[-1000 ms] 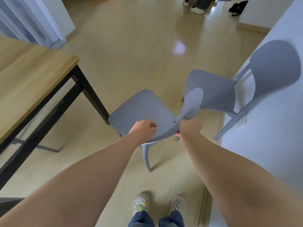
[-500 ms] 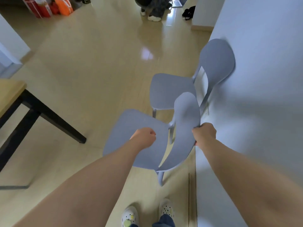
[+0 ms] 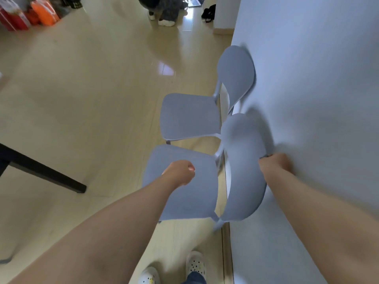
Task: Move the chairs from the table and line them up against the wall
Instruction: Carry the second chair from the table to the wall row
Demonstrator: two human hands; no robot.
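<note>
Both hands on near grey chair [image 3: 184, 187]: left hand [image 3: 180, 172] fisted over seat, right hand [image 3: 274, 163] gripping backrest edge by wall [image 3: 317, 78]. Second chair [image 3: 190, 115] just beyond.

— What does the room look like?
— A pale, glossy wood-look floor [image 3: 92, 111] fills most of it, with a bright patch of reflected light [image 3: 167, 69] near the middle. A plain white wall [image 3: 317, 78] runs down the right side.
— Any furniture?
— A black table leg [image 3: 47, 174] slants in from the left edge.
— And at the far end?
— Red and orange bags [image 3: 28, 14] in the left corner, and a dark bag [image 3: 209, 12] on the floor beside the wall's end.
</note>
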